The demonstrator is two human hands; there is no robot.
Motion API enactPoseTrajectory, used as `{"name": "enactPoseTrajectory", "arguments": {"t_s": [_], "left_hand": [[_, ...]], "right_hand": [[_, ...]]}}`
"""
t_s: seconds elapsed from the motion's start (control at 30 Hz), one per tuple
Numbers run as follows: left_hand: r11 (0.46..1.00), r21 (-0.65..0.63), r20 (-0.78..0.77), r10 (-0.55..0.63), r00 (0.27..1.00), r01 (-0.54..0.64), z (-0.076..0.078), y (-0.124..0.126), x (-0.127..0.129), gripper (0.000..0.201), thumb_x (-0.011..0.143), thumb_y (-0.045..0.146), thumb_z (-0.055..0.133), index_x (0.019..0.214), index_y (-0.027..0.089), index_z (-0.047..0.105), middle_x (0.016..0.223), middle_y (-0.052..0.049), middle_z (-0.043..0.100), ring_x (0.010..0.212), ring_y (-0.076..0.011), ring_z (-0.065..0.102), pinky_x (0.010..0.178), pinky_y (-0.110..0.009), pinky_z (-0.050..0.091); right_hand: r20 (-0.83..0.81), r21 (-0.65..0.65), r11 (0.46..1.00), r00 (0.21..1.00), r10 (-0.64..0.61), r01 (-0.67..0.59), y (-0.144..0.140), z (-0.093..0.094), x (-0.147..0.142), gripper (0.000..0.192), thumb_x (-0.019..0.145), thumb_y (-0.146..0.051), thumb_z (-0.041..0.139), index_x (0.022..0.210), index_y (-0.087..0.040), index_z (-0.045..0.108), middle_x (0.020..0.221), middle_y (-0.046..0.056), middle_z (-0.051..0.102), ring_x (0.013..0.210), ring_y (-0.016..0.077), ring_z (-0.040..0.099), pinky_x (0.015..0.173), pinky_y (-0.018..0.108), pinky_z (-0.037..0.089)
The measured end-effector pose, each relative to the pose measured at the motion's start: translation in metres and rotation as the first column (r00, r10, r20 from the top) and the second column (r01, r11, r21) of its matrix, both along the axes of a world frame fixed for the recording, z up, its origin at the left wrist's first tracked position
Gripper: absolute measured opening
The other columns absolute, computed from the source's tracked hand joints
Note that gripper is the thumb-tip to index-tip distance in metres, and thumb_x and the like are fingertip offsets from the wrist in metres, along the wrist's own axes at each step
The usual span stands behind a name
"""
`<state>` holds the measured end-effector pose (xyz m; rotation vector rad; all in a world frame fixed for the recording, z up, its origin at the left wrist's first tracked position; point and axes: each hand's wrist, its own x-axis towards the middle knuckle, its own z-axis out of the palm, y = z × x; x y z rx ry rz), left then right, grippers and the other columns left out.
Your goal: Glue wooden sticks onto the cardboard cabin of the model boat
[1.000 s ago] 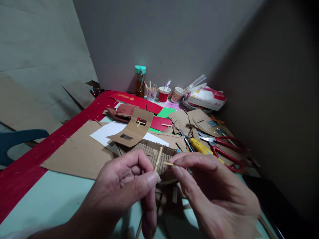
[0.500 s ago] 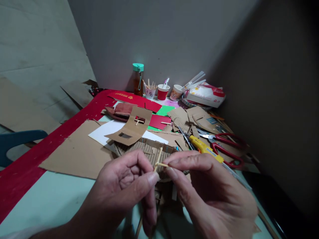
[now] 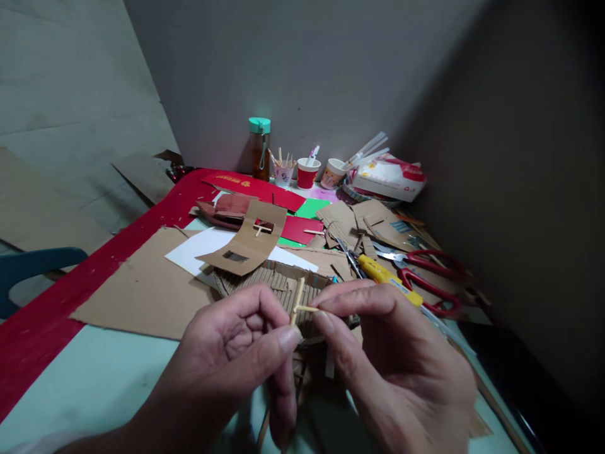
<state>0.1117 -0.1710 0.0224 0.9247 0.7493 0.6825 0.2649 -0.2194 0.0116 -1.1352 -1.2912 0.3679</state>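
Observation:
My left hand [image 3: 236, 359] pinches an upright thin wooden stick [image 3: 298, 297] between thumb and forefinger. My right hand [image 3: 397, 366] pinches a shorter wooden stick [image 3: 305, 309] that lies crosswise and touches the upright one, so the two form a small cross. Both hands hover just above a corrugated cardboard model [image 3: 278, 287] near the table's front. Behind it leans a bent cardboard panel [image 3: 250, 243] with two window cut-outs, one holding a similar stick cross.
A yellow cutter [image 3: 385, 275] and red-handled scissors [image 3: 432, 284] lie right of my hands. Cardboard scraps [image 3: 359, 224], white, red and green paper sheets, a teal-capped bottle [image 3: 259, 150], several paper cups [image 3: 308, 173] and a packet [image 3: 390, 178] crowd the back. A blue chair [image 3: 33, 265] stands left.
My right hand has brought the short stick leftwards until it touches the upright stick. The view has shifted slightly; my left hand has held its grip.

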Motion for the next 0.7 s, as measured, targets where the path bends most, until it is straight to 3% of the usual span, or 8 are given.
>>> {"name": "enactPoseTrajectory", "arguments": {"t_s": [0.7], "left_hand": [[0.997, -0.05, 0.048, -0.057, 0.997, 0.059, -0.0016, 0.0012, -0.0024, 0.032, 0.082, 0.039, 0.085, 0.072, 0.02, 0.062, 0.051, 0.005, 0.07, 0.041, -0.0115, 0.065, 0.046, -0.018, 0.052]], "right_hand": [[-0.045, -0.06, 0.998, 0.999, 0.006, -0.009, -0.0003, -0.0044, -0.0061, 0.013, 0.092, -0.014, 0.064, 0.087, -0.025, 0.06, 0.085, -0.004, 0.068, 0.077, 0.0127, 0.066, 0.066, 0.027, 0.051]]}}
